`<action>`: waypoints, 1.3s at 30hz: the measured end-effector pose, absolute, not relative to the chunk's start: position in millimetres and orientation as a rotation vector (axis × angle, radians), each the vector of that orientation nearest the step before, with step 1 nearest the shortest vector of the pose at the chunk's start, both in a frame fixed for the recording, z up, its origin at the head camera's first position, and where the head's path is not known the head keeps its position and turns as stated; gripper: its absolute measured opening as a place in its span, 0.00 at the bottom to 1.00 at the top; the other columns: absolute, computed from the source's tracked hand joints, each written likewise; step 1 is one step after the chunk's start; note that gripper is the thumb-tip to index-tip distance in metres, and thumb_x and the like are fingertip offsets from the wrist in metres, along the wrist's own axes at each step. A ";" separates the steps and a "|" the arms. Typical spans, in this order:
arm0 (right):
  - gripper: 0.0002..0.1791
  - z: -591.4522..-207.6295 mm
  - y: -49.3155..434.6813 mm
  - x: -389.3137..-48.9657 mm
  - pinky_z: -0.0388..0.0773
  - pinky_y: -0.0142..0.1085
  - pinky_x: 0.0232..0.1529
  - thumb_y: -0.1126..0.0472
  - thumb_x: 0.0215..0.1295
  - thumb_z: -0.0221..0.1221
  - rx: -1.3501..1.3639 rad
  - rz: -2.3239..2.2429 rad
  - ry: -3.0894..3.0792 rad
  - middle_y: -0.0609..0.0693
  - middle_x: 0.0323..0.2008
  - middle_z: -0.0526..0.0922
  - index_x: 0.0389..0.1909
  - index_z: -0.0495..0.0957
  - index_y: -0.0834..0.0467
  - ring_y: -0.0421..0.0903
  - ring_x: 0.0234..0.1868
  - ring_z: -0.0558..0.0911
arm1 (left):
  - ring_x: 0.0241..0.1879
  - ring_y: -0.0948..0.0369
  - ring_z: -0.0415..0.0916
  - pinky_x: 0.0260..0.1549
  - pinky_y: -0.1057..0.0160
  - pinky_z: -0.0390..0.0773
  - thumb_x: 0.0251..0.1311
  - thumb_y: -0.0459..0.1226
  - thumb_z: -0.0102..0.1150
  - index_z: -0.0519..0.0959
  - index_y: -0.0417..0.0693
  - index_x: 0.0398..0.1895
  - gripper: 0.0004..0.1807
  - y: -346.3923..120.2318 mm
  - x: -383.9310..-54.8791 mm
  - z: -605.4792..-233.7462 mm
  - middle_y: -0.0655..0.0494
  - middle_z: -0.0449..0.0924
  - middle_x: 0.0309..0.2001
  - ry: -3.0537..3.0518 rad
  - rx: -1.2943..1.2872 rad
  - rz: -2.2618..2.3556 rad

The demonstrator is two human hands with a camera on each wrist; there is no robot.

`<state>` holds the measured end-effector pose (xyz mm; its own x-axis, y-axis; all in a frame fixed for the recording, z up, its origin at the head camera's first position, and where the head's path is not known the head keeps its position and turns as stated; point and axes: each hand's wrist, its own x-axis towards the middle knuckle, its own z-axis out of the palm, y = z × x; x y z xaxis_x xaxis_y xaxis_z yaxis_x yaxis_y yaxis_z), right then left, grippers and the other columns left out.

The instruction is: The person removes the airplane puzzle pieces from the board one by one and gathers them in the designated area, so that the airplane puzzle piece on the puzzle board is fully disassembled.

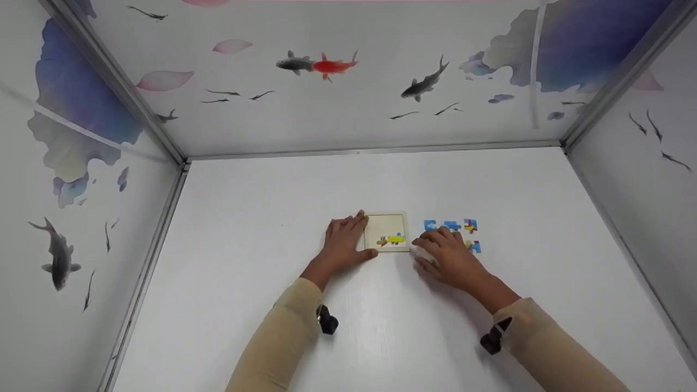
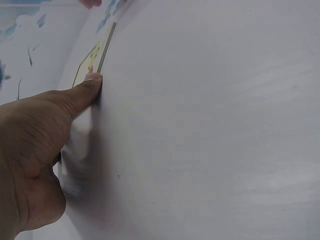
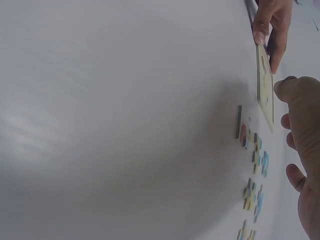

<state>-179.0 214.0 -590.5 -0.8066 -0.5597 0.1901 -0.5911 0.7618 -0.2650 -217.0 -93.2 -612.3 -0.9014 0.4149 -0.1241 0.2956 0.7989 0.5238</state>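
A small square wooden puzzle tray (image 1: pixel 384 226) lies on the white table. Pieces with a yellow picture (image 1: pixel 396 239) sit in its lower right corner. My left hand (image 1: pixel 344 243) grips the tray from the left, thumb at the lower edge and fingers along the left side; the left wrist view shows the thumb (image 2: pixel 87 92) pressed to the rim. Between the tray and the loose jigsaw pieces, my right hand (image 1: pixel 454 258) hovers with fingers loosely bent and nothing in them. It partly hides the pieces in the head view. From the right wrist, one reddish piece (image 3: pixel 243 134) lies nearest the tray.
Blue, red and yellow jigsaw pieces (image 1: pixel 471 225) lie in loose rows right of the tray. White panels (image 1: pixel 348 120) printed with fish and leaves enclose the table (image 1: pixel 261 218) at the back and both sides. Black devices (image 1: pixel 327 320) are worn at both wrists.
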 end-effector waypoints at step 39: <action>0.20 -596.9 153.4 -214.3 0.78 0.56 0.54 0.62 0.77 0.69 0.909 0.513 -2.979 0.58 0.55 0.82 0.66 0.83 0.58 0.56 0.53 0.76 | 0.86 0.43 0.48 0.83 0.36 0.41 0.76 0.60 0.64 0.54 0.47 0.91 0.52 -93.8 -214.9 -609.9 0.51 0.47 0.91 2.764 0.560 0.742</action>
<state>-214.3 153.4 -596.9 -0.8340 -0.5460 0.0791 -0.5410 0.7813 -0.3112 -214.9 -93.8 -609.9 -0.9019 0.4163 -0.1154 0.3025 0.7992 0.5194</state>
